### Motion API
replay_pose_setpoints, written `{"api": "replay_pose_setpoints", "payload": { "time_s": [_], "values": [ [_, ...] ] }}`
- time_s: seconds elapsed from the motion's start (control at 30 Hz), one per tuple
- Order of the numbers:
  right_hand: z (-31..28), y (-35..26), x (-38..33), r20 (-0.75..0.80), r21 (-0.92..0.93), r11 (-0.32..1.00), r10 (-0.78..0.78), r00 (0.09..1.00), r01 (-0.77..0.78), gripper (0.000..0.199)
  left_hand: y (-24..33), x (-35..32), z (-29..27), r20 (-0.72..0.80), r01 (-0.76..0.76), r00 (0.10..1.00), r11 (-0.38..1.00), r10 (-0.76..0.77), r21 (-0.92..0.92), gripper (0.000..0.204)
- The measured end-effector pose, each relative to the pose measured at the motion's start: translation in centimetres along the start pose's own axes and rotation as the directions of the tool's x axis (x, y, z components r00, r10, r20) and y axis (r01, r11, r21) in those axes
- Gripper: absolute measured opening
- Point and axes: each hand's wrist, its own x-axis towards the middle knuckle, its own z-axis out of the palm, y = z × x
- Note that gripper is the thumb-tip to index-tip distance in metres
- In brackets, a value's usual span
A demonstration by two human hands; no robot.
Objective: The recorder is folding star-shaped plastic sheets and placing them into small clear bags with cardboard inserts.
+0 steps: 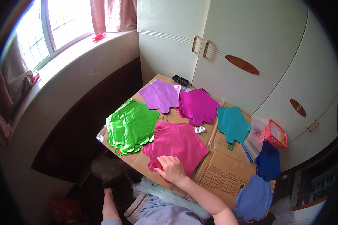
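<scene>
A flat, uninflated hot-pink foil balloon (180, 144) lies at the near middle of a cardboard-covered table. My right hand (171, 168) rests over its near-left corner, fingers bent and thumb drawn in around the pink foil by the tab. Off the table at the lower left, my left hand (108, 192) hangs low beside the near edge; its fingers are too small and dark to make out. Just left of the pink foil is a pile of shiny green foil balloons (131, 123). Behind it lie lilac (161, 94) and magenta (198, 106) ones.
Teal (233, 123), dark blue (268, 161) and pale blue (254, 198) foil pieces lie along the right side. Two small white rolls (200, 129) sit mid-table. A red basket (276, 135) stands beside clear plastic packets (253, 140). White cupboards (244, 33) rise behind the table.
</scene>
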Motion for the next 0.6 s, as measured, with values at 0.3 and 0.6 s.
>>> {"api": "replay_pose_setpoints", "payload": {
  "time_s": [0.3, 0.6],
  "values": [
    [3.3, 0.3, 0.1, -0.115, 0.263, 0.956, 0.163, 0.98, -0.128, 0.015, 0.0, 0.5, -2.6, 0.374, -0.512, 0.843, 0.365, 0.387, 0.778, 0.02],
    [2.5, 1.2, 0.7, 0.03, 0.53, 0.786, 0.357, 0.933, -0.318, 0.017, 11.5, -8.2, 0.7, -0.183, -0.666, 0.631, 0.647, 0.754, 0.371, 0.017]
  ]
}}
